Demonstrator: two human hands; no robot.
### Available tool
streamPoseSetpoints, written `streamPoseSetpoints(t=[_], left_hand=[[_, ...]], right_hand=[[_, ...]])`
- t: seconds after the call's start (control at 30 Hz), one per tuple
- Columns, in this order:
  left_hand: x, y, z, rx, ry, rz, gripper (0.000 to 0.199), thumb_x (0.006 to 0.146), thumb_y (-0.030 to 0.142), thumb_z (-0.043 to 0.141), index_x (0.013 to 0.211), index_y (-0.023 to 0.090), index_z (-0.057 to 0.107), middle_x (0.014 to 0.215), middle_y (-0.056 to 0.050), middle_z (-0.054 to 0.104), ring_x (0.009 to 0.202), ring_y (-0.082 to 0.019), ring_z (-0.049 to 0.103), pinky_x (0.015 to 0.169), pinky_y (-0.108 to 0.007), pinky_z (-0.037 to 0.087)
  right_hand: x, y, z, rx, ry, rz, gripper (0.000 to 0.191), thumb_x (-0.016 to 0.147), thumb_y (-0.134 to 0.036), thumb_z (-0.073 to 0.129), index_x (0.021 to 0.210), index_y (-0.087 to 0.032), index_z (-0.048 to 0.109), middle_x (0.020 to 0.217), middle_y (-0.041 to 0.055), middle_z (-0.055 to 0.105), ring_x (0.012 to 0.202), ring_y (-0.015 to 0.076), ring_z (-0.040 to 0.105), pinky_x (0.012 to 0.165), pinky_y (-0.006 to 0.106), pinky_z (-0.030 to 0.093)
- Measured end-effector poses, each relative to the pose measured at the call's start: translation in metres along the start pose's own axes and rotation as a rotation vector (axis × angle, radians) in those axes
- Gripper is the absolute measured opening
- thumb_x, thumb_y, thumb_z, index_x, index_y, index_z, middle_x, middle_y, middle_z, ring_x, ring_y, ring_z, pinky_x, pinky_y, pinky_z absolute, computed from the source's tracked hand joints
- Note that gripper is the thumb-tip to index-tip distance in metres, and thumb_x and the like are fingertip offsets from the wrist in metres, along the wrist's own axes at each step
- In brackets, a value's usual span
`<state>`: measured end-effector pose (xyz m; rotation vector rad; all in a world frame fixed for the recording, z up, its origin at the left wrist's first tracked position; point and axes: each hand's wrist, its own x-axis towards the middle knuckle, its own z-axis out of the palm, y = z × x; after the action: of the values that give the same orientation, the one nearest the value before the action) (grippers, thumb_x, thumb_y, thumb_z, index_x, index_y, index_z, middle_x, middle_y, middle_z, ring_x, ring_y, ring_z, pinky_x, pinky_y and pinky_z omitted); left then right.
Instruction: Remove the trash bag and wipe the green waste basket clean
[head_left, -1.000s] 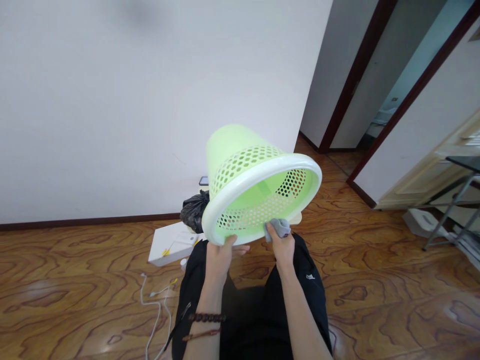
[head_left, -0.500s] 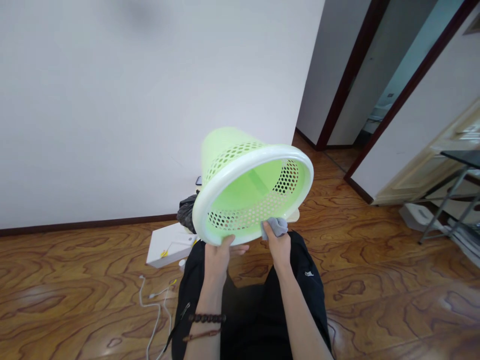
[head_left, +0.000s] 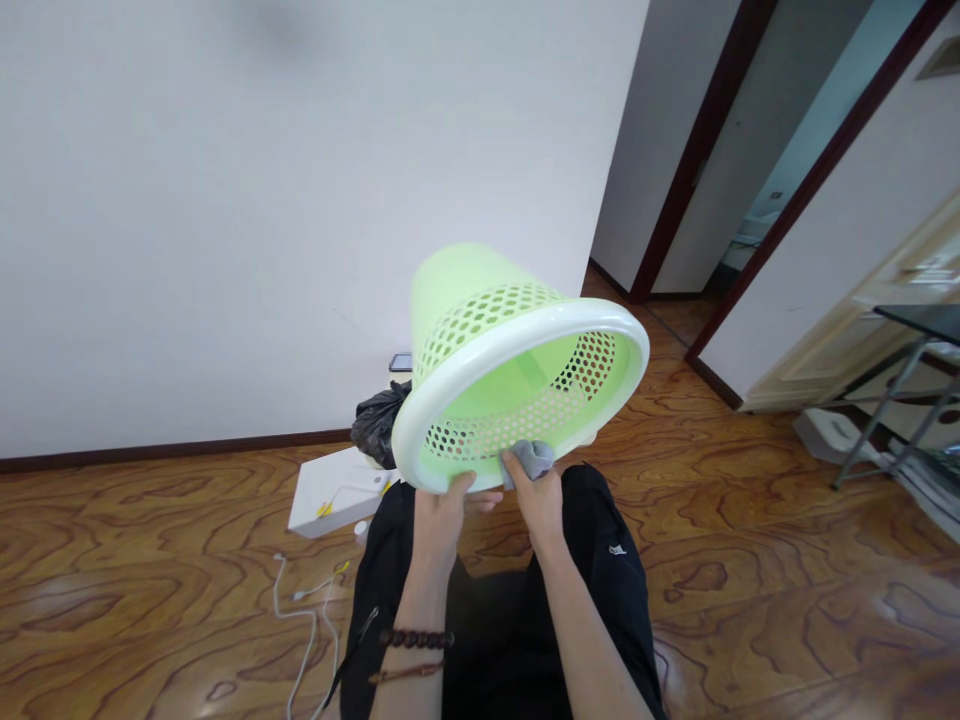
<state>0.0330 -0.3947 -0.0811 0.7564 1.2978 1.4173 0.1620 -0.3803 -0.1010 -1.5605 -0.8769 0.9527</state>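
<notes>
The bag (head_left: 377, 424) sits behind the box (head_left: 337, 490); left of the knees, cables (head_left: 307, 612) lie on the floor (head_left: 135, 580).

Left hand (head_left: 439, 520): some fingers hidden behind basket (head_left: 461, 280). Right hand (head_left: 538, 502): fingertips partly covered by cloth (head_left: 535, 458), whose lower part is hidden by the hand. Black bag (head_left: 373, 428), left of left hand: right side blocked by basket. Pale item (head_left: 590, 439) beyond right hand: mostly hidden, can't identify. White cable (head_left: 276, 590), lower left of left hand: cut off at bottom. Stool (head_left: 926, 322), far right of right hand: cut off at right edge.
</notes>
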Motion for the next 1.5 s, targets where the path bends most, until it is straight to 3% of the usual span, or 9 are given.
streamPoseSetpoints(t=[0.07,0.23,0.5,0.6,0.8,0.93,1.07,1.3,1.5], left_hand=[[-0.001,0.001,0.0,0.0,-0.003,-0.001,0.066,0.065,0.025,0.067,0.125,0.01,0.046,0.078,-0.01,0.069,0.056,-0.025,0.067,0.049,-0.035,0.057],[-0.006,0.007,0.002,-0.018,0.002,0.001,0.06,0.065,0.024,0.067,0.119,0.007,0.047,0.078,-0.011,0.068,0.055,-0.026,0.067,0.049,-0.036,0.057],[-0.003,0.003,0.004,-0.019,-0.001,-0.016,0.06,0.064,0.025,0.068,0.118,0.009,0.048,0.073,-0.009,0.069,0.058,-0.027,0.067,0.049,-0.036,0.057],[-0.004,0.006,0.002,-0.007,-0.016,-0.002,0.065,0.064,0.024,0.069,0.123,0.012,0.044,0.08,-0.01,0.069,0.056,-0.025,0.067,0.045,-0.032,0.055],[-0.006,0.011,-0.005,-0.014,-0.069,-0.038,0.05,0.065,0.026,0.07,0.106,0.006,0.051,0.075,-0.012,0.069,0.058,-0.026,0.067,0.045,-0.029,0.055],[-0.003,0.009,-0.006,-0.021,-0.032,-0.013,0.052,0.061,0.027,0.072,0.104,0.007,0.052,0.076,-0.012,0.069,0.057,-0.027,0.067,0.048,-0.033,0.057],[-0.003,0.01,-0.003,-0.026,-0.034,-0.001,0.055,0.06,0.031,0.073,0.106,0.007,0.053,0.077,-0.012,0.069,0.06,-0.028,0.067,0.052,-0.038,0.058],[-0.006,0.007,0.007,-0.084,-0.042,-0.011,0.06,0.062,0.031,0.072,0.112,0.006,0.051,0.082,-0.014,0.068,0.06,-0.028,0.067,0.052,-0.039,0.058],[-0.009,0.003,0.014,-0.1,-0.028,-0.012,0.055,0.063,0.029,0.072,0.109,0.005,0.054,0.074,-0.012,0.069,0.058,-0.027,0.067,0.052,-0.037,0.058]], right_hand=[[-0.002,0.0,0.002,0.043,-0.048,-0.02,0.055,0.062,-0.053,0.067,0.099,-0.012,0.067,0.093,0.0073,0.07,0.091,0.0247,0.064,0.075,0.028,0.048],[0.009,0.004,-0.007,0.015,0.114,0.026,0.057,0.061,-0.053,0.068,0.098,-0.01,0.069,0.092,0.0089,0.07,0.092,0.0265,0.063,0.075,0.03,0.048],[-0.004,0.001,0.007,0.084,-0.059,-0.024,0.049,0.065,-0.052,0.066,0.093,-0.012,0.07,0.087,0.0075,0.07,0.087,0.0247,0.064,0.072,0.028,0.048],[0.003,-0.001,0.0,0.094,-0.032,-0.014,0.047,0.066,-0.051,0.065,0.089,-0.01,0.071,0.083,0.0082,0.071,0.085,0.0252,0.065,0.071,0.029,0.048],[0.021,-0.01,-0.024,0.141,-0.031,-0.117,0.048,0.068,-0.048,0.065,0.098,-0.01,0.068,0.094,0.0084,0.07,0.093,0.0248,0.063,0.077,0.029,0.047],[0.013,-0.007,-0.013,0.035,0.034,-0.103,0.051,0.065,-0.051,0.066,0.095,-0.01,0.068,0.088,0.0095,0.07,0.087,0.0261,0.064,0.072,0.03,0.048],[0.002,0.002,0.007,0.035,0.003,-0.059,0.056,0.061,-0.052,0.068,0.1,-0.012,0.066,0.093,0.0088,0.07,0.089,0.0255,0.063,0.073,0.03,0.048],[0.014,-0.005,-0.007,0.071,0.175,-0.009,0.057,0.059,-0.05,0.07,0.101,-0.012,0.067,0.096,0.0087,0.069,0.093,0.0256,0.062,0.078,0.03,0.047],[0.001,-0.004,0.007,0.119,0.037,-0.041,0.052,0.063,-0.05,0.068,0.099,-0.012,0.068,0.091,0.0077,0.07,0.087,0.0239,0.064,0.074,0.029,0.048]])
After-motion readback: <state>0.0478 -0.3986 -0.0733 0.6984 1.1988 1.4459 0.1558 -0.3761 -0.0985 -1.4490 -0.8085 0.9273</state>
